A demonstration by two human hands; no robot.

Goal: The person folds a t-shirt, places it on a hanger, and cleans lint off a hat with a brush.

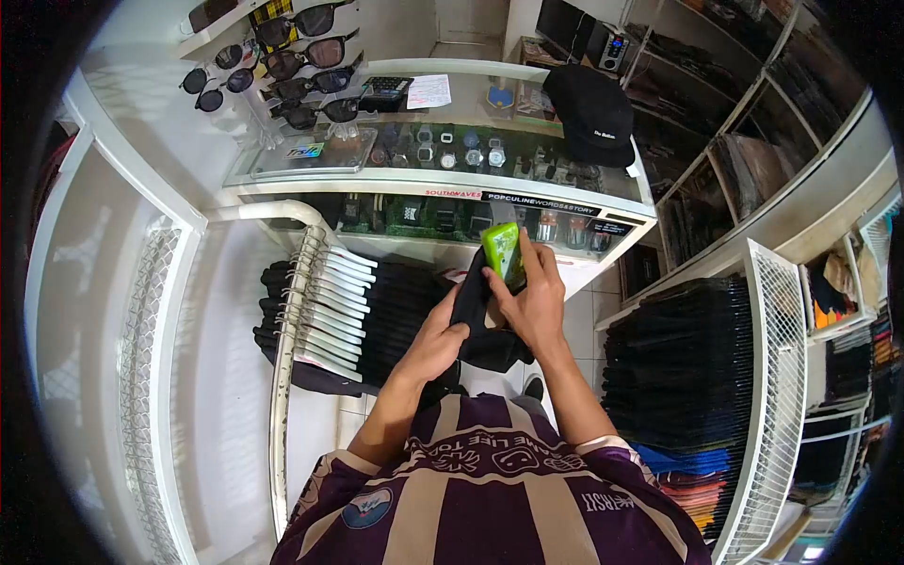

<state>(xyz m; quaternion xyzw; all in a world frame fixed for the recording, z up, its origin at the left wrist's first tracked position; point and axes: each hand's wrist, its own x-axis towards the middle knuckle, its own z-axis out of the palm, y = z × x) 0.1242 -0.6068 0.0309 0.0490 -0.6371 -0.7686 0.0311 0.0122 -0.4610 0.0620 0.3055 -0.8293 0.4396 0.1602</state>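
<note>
My right hand (pixel 539 299) is closed on a bright green packet (pixel 503 250) with a small print on its face, thumb on one side and fingers on the other. Just left of it, my left hand (pixel 435 341) grips a black item (pixel 473 306) that looks like cloth or a soft bag. The packet's lower end sits right against the black item; whether it is inside cannot be made out. More dark fabric (pixel 497 350) hangs below my hands.
A glass display counter (pixel 565 188) with watches stands ahead, a black cap (pixel 591 115) on its right end. Sunglasses (pixel 315 52) hang at upper left. A rail with white hangers (pixel 334 311) and black clothes is close on my left; another clothes rack (pixel 678 367) stands right.
</note>
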